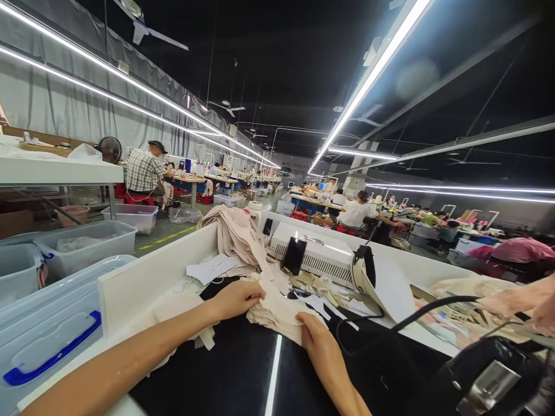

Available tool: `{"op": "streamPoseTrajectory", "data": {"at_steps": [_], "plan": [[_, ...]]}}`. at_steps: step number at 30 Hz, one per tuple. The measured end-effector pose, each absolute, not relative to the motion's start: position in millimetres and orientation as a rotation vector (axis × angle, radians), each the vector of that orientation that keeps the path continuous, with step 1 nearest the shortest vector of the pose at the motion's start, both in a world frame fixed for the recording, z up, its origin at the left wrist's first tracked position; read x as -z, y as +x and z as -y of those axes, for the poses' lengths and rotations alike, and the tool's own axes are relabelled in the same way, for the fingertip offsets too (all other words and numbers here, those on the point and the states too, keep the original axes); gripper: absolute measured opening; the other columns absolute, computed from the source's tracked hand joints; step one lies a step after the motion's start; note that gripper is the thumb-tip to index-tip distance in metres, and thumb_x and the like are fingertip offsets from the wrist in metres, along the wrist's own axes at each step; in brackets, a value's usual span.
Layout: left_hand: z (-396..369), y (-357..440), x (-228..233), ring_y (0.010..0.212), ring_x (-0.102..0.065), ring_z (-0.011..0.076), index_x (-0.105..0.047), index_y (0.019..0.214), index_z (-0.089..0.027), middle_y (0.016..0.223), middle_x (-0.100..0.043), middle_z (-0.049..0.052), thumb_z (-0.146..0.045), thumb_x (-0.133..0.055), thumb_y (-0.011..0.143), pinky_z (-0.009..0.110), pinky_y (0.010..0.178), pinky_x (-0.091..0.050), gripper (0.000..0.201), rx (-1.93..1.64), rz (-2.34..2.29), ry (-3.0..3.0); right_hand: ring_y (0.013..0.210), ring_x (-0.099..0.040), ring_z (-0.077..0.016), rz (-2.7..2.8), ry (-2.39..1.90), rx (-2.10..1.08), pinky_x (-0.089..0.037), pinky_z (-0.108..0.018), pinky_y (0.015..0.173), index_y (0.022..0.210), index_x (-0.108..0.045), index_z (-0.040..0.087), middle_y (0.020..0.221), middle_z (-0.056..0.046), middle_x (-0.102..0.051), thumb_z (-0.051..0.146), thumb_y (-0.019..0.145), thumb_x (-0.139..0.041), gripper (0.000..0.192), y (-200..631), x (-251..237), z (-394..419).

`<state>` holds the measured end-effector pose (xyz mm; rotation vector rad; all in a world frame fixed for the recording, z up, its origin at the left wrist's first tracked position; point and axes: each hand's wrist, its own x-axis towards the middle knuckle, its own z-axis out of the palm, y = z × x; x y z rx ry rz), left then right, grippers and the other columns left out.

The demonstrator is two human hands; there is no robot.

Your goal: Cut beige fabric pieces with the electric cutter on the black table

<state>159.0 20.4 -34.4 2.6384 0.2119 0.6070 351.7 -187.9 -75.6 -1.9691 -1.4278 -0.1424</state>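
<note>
My left hand [236, 299] grips the near-left edge of a bundle of beige fabric pieces [277, 309] lying on a glossy black tabletop [234, 375]. On the bundle's near-right edge, my right hand [318, 342] holds the same fabric, fingers curled under it. Both forearms reach in from the bottom of the view. More beige cloth [236, 234] is heaped over the white wall of the table behind the hands. A white slip of paper [212, 268] lies just beyond my left hand.
A white machine [321, 257] with a black phone-like object [295, 255] stands behind the fabric. A black cable [433, 306] runs to a dark device [494, 375] at lower right. Clear plastic bins [47, 323] stand left. Another person's hand [520, 303] reaches in at right. Other workers sit at distant tables.
</note>
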Motion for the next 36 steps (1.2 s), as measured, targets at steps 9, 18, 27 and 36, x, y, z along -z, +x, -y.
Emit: {"op": "streamPoseTrajectory", "data": {"at_steps": [9, 18, 27, 36], "plan": [[-13.3, 154.7, 22.7, 0.109, -0.070, 0.0244, -0.076, 0.111, -0.021, 0.115, -0.077, 0.004, -0.015, -0.046, 0.092, 0.034, 0.100, -0.050, 0.036, -0.652, -0.369, 2.672, 0.112, -0.066, -0.0276, 1.481, -2.291, 0.380, -0.048, -0.040, 0.099, 0.114, -0.077, 0.023, 0.122, -0.010, -0.074, -0.006, 0.084, -0.035, 0.060, 337.1, 60.5, 197.3], [8.2, 198.9, 3.5, 0.119, -0.065, 0.0244, -0.068, 0.124, -0.018, 0.127, -0.070, 0.008, -0.029, -0.049, 0.109, 0.043, 0.109, -0.048, 0.027, -0.696, -0.304, 2.668, 0.141, -0.050, -0.0259, 1.490, -2.327, 0.393, -0.037, -0.040, 0.119, 0.145, -0.060, 0.020, 0.149, -0.010, -0.059, -0.007, 0.083, -0.036, 0.072, 321.3, 57.7, 184.9], [-7.0, 203.9, 51.8, 0.137, -0.051, 0.0334, -0.060, 0.137, -0.018, 0.149, -0.054, 0.013, -0.037, -0.064, 0.104, 0.060, 0.114, -0.041, 0.038, -0.521, -0.316, 2.754, 0.141, -0.055, -0.0292, 1.524, -2.320, 0.256, -0.042, -0.042, 0.117, 0.144, -0.062, 0.014, 0.151, -0.016, -0.060, -0.003, 0.090, -0.035, 0.062, 330.4, 78.2, 184.4], [-12.8, 178.6, 26.2, 0.150, -0.038, 0.0290, -0.057, 0.145, -0.020, 0.161, -0.046, 0.011, -0.046, -0.047, 0.104, 0.044, 0.125, -0.026, 0.050, -0.607, -0.382, 2.666, 0.147, -0.048, -0.0241, 1.611, -2.110, 0.190, -0.040, -0.040, 0.122, 0.148, -0.058, 0.021, 0.158, -0.010, -0.053, 0.003, 0.097, -0.039, 0.058, 289.9, 84.5, 229.5]]}}
